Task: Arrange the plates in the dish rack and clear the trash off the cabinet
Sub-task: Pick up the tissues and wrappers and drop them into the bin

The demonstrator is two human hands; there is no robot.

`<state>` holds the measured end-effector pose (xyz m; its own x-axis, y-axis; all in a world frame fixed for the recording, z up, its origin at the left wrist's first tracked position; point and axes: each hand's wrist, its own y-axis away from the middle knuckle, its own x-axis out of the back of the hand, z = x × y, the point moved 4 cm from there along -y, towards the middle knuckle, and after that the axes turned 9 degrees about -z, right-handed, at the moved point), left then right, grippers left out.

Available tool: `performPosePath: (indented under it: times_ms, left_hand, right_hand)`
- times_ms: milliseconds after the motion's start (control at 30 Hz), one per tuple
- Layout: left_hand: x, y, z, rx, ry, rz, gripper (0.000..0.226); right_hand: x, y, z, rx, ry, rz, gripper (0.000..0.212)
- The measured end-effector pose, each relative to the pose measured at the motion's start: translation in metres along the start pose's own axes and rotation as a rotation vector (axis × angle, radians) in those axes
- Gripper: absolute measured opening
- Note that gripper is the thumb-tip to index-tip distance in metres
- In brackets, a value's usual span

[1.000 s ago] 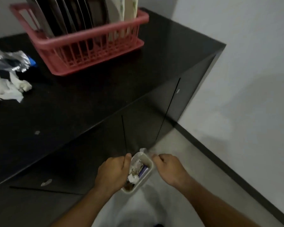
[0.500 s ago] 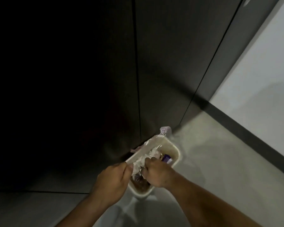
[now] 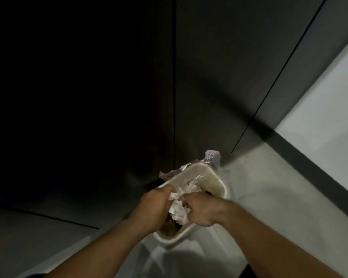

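Below the dark cabinet (image 3: 209,77), on the pale floor (image 3: 279,197), stood a cream bin (image 3: 217,178) with a clear liner (image 3: 211,157), holding brown scraps and crumpled white paper trash (image 3: 178,212). The right hand (image 3: 203,211) gripped that wad with curled fingers. The left hand (image 3: 151,209), at the rim half a second before, now clutched it too.

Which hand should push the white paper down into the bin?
Close call, probably the right hand: its fingers curl over the crumpled paper above the trash bin, while the left hand pinches it at the near rim.
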<state>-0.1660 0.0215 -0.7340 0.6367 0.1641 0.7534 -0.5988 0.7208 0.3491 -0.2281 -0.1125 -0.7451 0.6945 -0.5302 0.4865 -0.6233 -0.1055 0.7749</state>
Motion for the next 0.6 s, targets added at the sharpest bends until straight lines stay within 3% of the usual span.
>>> performPosePath:
  times_ms: [100,233,333,400,467,600]
  left_hand:
    - [-0.031,-0.03,0.006,-0.096,-0.295,-0.018,0.023]
    - [-0.086,-0.06,-0.015,0.052,-0.385,-0.207,0.03]
    - [-0.105,-0.063,-0.027,0.055,-0.291,-0.245,0.045]
    - [-0.098,-0.06,-0.025,0.001,-0.257,-0.312,0.042]
    - [-0.072,-0.047,-0.016,-0.006,-0.159,-0.375,0.031]
    - [0.022,0.009,0.024,0.015,0.039,-0.329,0.025]
  right_hand:
    - [0.018,0.034,0.015,0.016,-0.036,0.089,0.024]
    - [0.03,0.07,0.036,0.003,-0.07,0.254,0.017]
    - [0.03,0.077,0.043,-0.016,-0.087,0.327,0.019]
    - [0.031,0.077,0.038,-0.005,-0.105,0.34,0.019]
    - [0.037,0.08,0.026,0.023,-0.113,0.355,0.022]
    - [0.063,0.114,-0.023,0.101,-0.187,0.421,0.015]
